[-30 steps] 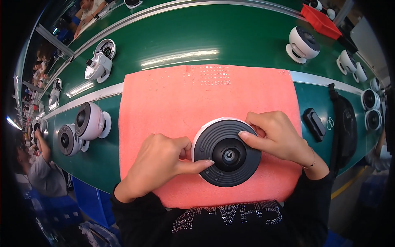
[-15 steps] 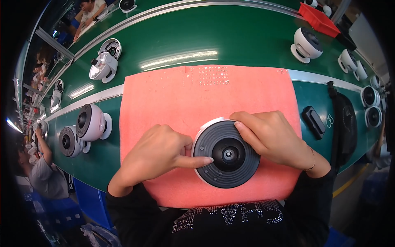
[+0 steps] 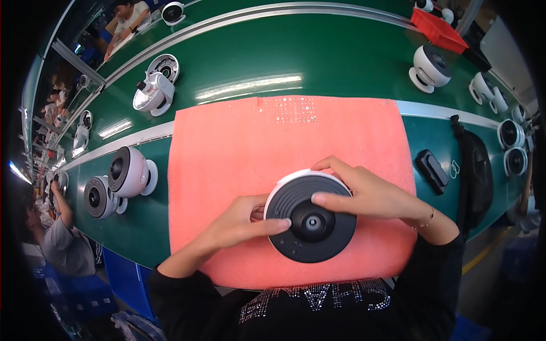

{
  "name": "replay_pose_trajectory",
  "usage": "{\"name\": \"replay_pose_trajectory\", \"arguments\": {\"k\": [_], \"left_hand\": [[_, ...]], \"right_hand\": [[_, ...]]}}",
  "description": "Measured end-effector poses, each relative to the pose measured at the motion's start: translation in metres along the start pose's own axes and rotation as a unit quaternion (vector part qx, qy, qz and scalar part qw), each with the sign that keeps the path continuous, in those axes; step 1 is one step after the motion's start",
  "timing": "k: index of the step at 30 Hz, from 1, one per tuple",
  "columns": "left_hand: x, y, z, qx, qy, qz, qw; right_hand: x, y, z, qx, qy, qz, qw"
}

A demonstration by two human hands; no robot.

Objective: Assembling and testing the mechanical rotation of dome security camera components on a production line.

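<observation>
In front of me, near the front of the pink foam mat (image 3: 222,148), is a round white device (image 3: 310,250) with a dark grey ringed face and a lens-like black centre. My left hand (image 3: 239,224) grips its left side, thumb lying on the face and fingers curled behind the rim. At the upper right, my right hand (image 3: 369,193) holds the rim, its thumb pressed on the face just above the black centre. The underside of the device and several fingertips are hidden.
Two similar white devices (image 3: 126,170) on stands are at my left. Across the green belt (image 3: 341,57) stand an opened device (image 3: 154,94) and a closed one (image 3: 430,67). A black case (image 3: 432,171) and a black bag (image 3: 475,176) lie right. A red tray (image 3: 438,29) is far right.
My right thumb has slid from the rim onto the face near the centre. My left fingers have shifted lower behind the rim. The opened device on the belt has moved slightly right.
</observation>
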State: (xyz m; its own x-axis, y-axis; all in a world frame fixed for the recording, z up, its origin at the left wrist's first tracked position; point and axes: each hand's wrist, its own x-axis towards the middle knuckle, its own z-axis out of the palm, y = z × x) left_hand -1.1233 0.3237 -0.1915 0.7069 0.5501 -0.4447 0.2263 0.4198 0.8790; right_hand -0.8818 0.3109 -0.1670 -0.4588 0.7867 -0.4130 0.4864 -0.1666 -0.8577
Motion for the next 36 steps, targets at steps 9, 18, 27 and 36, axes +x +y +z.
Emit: {"name": "replay_pose_trajectory", "arguments": {"k": [9,18,27,36], "left_hand": [[-0.010,0.030,0.015,0.340,0.224,0.303,0.862],[0.017,0.043,-0.058,-0.040,0.151,0.368,0.916],[0.111,0.041,-0.093,-0.309,0.267,0.439,0.800],[0.139,0.045,-0.115,-0.368,0.191,0.287,0.864]], "right_hand": [[0.021,-0.002,0.006,-0.042,0.222,-0.312,0.923],[0.065,-0.037,-0.009,0.134,0.123,-0.342,0.922],[0.161,-0.037,0.016,-0.070,0.470,-0.410,0.778],[0.172,-0.009,-0.024,0.369,0.299,-0.254,0.842]]}}
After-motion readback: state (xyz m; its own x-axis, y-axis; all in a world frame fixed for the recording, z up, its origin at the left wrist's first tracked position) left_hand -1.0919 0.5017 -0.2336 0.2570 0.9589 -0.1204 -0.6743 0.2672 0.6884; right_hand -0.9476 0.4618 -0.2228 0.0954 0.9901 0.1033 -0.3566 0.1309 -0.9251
